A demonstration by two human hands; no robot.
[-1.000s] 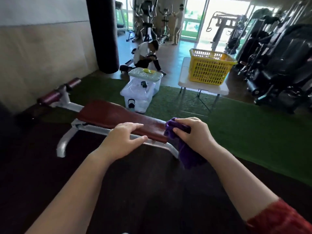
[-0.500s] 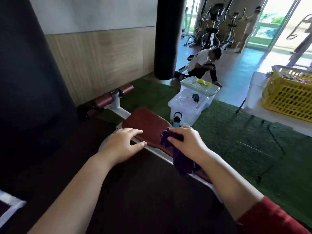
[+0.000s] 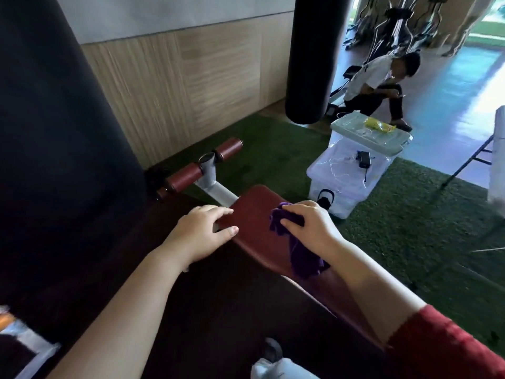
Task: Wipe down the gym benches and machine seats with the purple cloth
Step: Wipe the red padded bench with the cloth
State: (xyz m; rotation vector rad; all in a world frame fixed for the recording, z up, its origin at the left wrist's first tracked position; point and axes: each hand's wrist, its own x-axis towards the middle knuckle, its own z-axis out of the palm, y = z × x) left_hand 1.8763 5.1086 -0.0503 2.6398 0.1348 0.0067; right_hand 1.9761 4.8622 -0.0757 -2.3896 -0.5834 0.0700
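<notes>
I'm looking into a gym. Right under my view sits a maroon padded bench (image 3: 254,212) on a pale metal frame, with foam leg rollers (image 3: 229,147) at its far end. A black punching bag (image 3: 314,58) hangs over green artificial turf (image 3: 396,228), and dark matting (image 3: 218,310) covers the floor beneath the bench. Past the turf, on a glossy floor (image 3: 451,86), I make out elliptical trainers (image 3: 396,20) standing side by side, somewhat blurred.
</notes>
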